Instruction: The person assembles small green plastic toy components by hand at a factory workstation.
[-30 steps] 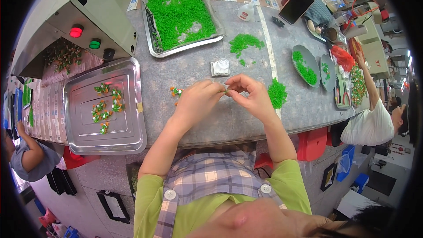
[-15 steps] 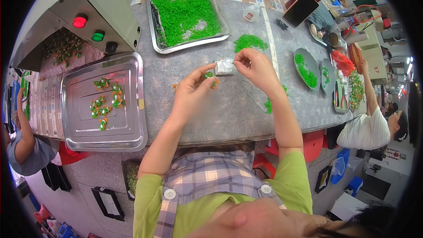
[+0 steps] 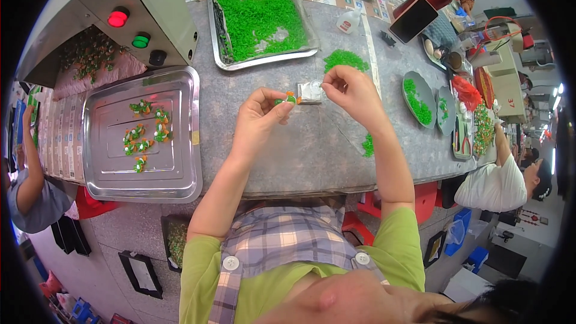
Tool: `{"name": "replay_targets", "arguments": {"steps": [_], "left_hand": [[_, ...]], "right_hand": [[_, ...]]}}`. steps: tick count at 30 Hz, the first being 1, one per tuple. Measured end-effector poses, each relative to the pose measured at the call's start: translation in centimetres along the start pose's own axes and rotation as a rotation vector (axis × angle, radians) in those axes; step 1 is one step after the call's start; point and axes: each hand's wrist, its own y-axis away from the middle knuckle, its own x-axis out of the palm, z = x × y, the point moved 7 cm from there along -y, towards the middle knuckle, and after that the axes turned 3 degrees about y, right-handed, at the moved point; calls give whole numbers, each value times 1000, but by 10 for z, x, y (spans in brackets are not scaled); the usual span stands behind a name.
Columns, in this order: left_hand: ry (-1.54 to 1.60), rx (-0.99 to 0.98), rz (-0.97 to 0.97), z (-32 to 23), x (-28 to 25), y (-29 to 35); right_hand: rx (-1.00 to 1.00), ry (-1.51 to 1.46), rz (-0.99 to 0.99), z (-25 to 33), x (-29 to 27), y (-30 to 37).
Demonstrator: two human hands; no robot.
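My left hand [image 3: 259, 121] pinches a small green-and-orange figure [image 3: 290, 99] with a white spot between thumb and forefinger, above the grey table [image 3: 270, 162]. Just right of the figure lies a small white block [image 3: 310, 91] with a clear round piece on it. At the block's right edge is my right hand [image 3: 355, 95], thumb and forefinger pressed together. Whatever those fingertips hold is too small to make out. A loose heap of tiny green pieces [image 3: 346, 60] lies beyond my right hand.
At left, a metal tray [image 3: 183, 174] carries several similar figures, beside a grey machine [image 3: 162, 0] with lit buttons. Another metal tray [image 3: 264, 58] of green pieces stands at the back. Rightward are a grey dish [image 3: 413, 99], a phone [image 3: 414, 20] and a white bottle [image 3: 348, 22].
My left fingers have drawn back from the white block, and the figure has turned to show more orange. My right hand stays pinched beside the block. The whole view has shifted slightly.
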Motion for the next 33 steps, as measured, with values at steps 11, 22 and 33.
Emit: {"name": "replay_targets", "arguments": {"steps": [11, 22, 33], "left_hand": [[67, -5, 150, 1, 22, 9], [-49, 110, 176, 1, 26, 14], [-305, 234, 99, -1, 22, 14]], "right_hand": [[45, -1091, 51, 9, 29, 35], [91, -1005, -14, 5, 47, 53], [19, -811, -136, -1, 48, 54]]}}
